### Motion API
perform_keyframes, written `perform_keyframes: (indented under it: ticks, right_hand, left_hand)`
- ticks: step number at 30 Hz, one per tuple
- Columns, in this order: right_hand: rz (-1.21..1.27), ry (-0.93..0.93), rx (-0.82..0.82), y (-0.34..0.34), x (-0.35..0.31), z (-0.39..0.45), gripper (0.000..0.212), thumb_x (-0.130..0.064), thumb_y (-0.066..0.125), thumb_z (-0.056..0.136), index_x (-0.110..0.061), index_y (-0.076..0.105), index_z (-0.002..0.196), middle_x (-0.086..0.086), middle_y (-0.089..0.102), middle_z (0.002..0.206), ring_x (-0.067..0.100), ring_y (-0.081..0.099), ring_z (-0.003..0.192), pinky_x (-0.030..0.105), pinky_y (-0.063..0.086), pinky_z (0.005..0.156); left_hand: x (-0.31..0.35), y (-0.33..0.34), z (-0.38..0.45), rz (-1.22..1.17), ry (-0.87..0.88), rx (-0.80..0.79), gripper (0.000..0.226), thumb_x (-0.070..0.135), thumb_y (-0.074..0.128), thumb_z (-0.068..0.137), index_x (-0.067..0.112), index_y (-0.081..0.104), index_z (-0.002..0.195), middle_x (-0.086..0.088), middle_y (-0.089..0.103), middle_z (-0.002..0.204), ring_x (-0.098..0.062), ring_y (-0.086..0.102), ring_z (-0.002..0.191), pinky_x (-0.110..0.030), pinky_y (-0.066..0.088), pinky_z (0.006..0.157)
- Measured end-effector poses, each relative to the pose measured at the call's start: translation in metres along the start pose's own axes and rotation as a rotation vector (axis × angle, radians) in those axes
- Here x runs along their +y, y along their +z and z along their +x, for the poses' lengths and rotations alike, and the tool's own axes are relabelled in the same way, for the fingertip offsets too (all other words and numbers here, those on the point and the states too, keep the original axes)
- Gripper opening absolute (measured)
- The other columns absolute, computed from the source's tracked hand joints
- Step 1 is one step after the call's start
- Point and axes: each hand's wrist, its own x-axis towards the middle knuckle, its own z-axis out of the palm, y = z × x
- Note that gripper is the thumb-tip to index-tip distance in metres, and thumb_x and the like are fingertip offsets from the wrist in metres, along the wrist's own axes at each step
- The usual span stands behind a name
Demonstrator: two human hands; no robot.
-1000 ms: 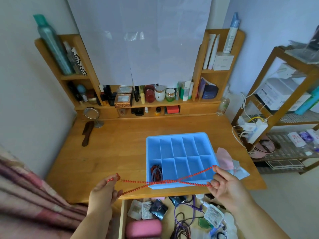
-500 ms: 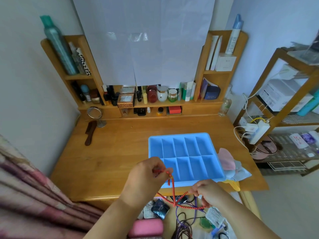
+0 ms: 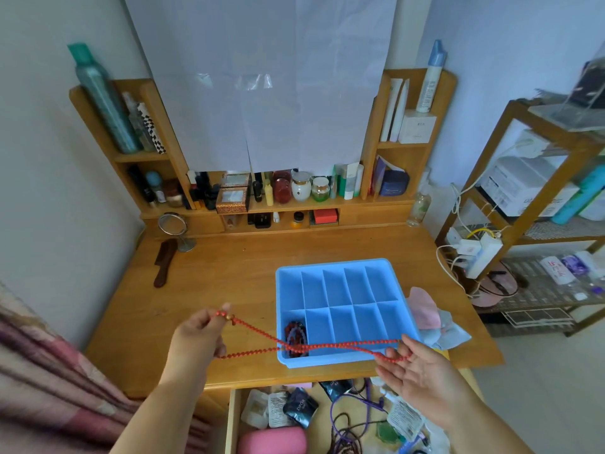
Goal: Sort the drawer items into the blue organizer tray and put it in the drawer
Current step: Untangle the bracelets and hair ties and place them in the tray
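Beads, red ones, on a long necklace (image 3: 314,346) were strung out between the two hands, and that was the whole picture of the moment. The left hand (image 3: 199,332) pinched one end of the loop between thumb and fingers (image 3: 226,307), up over the bench (image 3: 203,290) to the left of the blue organizer tray (image 3: 339,267). The right hand (image 3: 422,375) lay palm up off the tray's near right corner, fingers fairly straight, the strand draped across them rather than clearly gripped. So the necklace's long axis ran left to right, doubled and crossing itself just above the tray's near edge, right over the near-left compartment where a dark beaded bracelet (image 3: 296,335) already sat. The other compartments looked empty. The right hand was touching distance from the tray; the left hand stood well off to the side. By the look of it, the strand needed gathering inward from the left and lowering into a compartment directly under its middle. Below the bench edge the open drawer (image 3: 234,421) showed a pink case (image 3: 271,440), a purple cord (image 3: 337,417) and small packets waiting, so the sorting looked barely begun.
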Motion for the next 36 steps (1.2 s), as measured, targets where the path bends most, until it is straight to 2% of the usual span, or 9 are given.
perform_keyframes:
  ticks: [6,11,13,16,18,20,25,30,36]
  right_hand:
    - [-0.009,-0.050,0.117,0.033,0.001,0.006,0.021,-0.020,0.049,0.094,-0.006,0.064,0.099,0.005,0.061,0.067,0.023,0.060,0.073,0.035,0.053,0.070]
    - [-1.283,-0.380,0.201,0.044,0.012,0.011,0.040,-0.036,0.059,0.090,-0.021,0.053,0.127,-0.007,0.055,0.121,0.012,0.054,0.115,0.020,0.041,0.089]
    - [-1.136,-0.319,-0.095,0.063,0.018,0.002,0.044,-0.051,0.056,0.087,-0.031,0.054,0.126,-0.013,0.056,0.124,0.003,0.052,0.116,0.015,0.040,0.092]
    - [-1.010,-0.141,-0.420,0.082,0.033,0.000,0.036,-0.049,0.062,0.080,-0.025,0.067,0.107,-0.001,0.069,0.105,0.014,0.062,0.103,0.032,0.043,0.099]
    - [-1.086,-0.127,-0.417,0.085,0.040,-0.004,0.009,-0.031,0.070,0.074,-0.023,0.068,0.077,-0.006,0.067,0.076,0.008,0.061,0.078,0.024,0.044,0.082]
    - [-1.185,-0.101,-0.418,0.079,0.046,-0.001,0.013,-0.021,0.071,0.073,-0.024,0.062,0.064,-0.012,0.059,0.061,0.002,0.055,0.064,0.017,0.041,0.072]
    - [-1.398,0.018,-0.404,0.047,0.058,-0.001,0.021,-0.043,0.066,0.069,-0.024,0.068,0.077,-0.004,0.065,0.080,0.011,0.064,0.097,0.016,0.041,0.085]
    - [-1.090,0.077,-0.334,0.024,0.044,-0.005,0.037,-0.046,0.078,0.059,-0.016,0.063,0.076,-0.004,0.064,0.072,0.013,0.063,0.081,0.038,0.049,0.094]
    - [-0.086,-0.006,-0.178,0.022,0.025,0.003,0.041,-0.010,0.091,0.045,-0.003,0.056,0.066,0.013,0.050,0.063,0.034,0.059,0.081,0.053,0.041,0.098]
  left_hand:
    - [-0.001,0.025,-0.022,0.176,0.292,-0.212,0.025,0.027,0.078,0.072,0.019,0.059,0.058,-0.001,0.046,0.051,-0.010,0.034,0.048,-0.020,0.029,0.049]
    - [0.018,0.052,-0.045,0.464,0.545,-0.314,0.035,0.020,0.077,0.077,0.024,0.048,0.057,0.013,0.042,0.044,-0.006,0.033,0.045,-0.015,0.024,0.045]
    - [0.022,0.064,-0.052,0.547,0.576,-0.330,0.033,0.023,0.074,0.078,0.024,0.047,0.059,0.016,0.046,0.047,-0.006,0.036,0.047,-0.016,0.026,0.046]
    - [0.025,0.073,-0.054,0.566,0.566,-0.291,0.031,0.025,0.072,0.079,0.024,0.048,0.059,0.015,0.045,0.048,-0.007,0.036,0.048,-0.016,0.025,0.046]
    - [0.032,0.068,-0.050,0.483,0.535,-0.241,0.030,0.025,0.073,0.079,0.019,0.051,0.061,0.013,0.043,0.044,-0.007,0.035,0.045,-0.016,0.025,0.043]
    - [0.044,0.057,-0.045,0.398,0.513,-0.167,0.026,0.022,0.074,0.080,0.012,0.057,0.063,0.010,0.043,0.046,-0.007,0.033,0.043,-0.015,0.025,0.043]
    - [0.069,0.002,-0.020,0.071,0.254,0.014,0.022,0.031,0.068,0.083,0.012,0.063,0.074,0.006,0.053,0.053,-0.010,0.041,0.050,-0.027,0.042,0.053]
    - [0.053,-0.044,0.011,0.065,0.147,0.101,0.023,0.032,0.069,0.081,0.015,0.060,0.070,0.006,0.039,0.043,-0.016,0.036,0.047,-0.025,0.034,0.051]
    - [0.020,-0.038,0.008,0.165,0.163,0.102,0.027,0.035,0.069,0.082,0.013,0.061,0.068,0.000,0.046,0.048,-0.015,0.038,0.049,-0.026,0.034,0.052]
